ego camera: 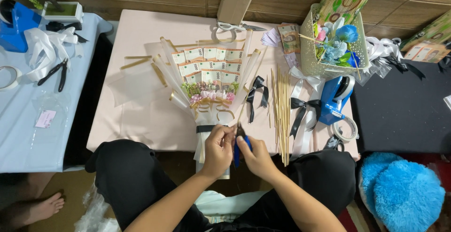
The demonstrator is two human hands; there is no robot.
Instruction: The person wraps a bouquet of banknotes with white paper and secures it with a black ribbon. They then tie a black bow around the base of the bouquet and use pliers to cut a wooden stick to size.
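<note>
- Head view: a banknote bouquet (206,79) wrapped in clear and white film lies flat on a pale pink table (141,124), its fan of notes pointing away from the person and its stem end pointing toward their lap.
- Left hand (217,151) is curled closed around the lower stem of the bouquet, just below a dark band on the wrap.
- Right hand (255,156) is closed around blue-handled pliers (238,143), whose dark tip points up beside the stem, touching or nearly touching it; I cannot tell which.
- Both hands meet at the table's near edge, knuckles just beside each other.
- Just right of the hands lie a bundle of wooden skewers (281,114), a black ribbon bow (257,93), and a blue tape dispenser (336,98).
- Farther back stands a basket of artificial flowers (334,44).
</note>
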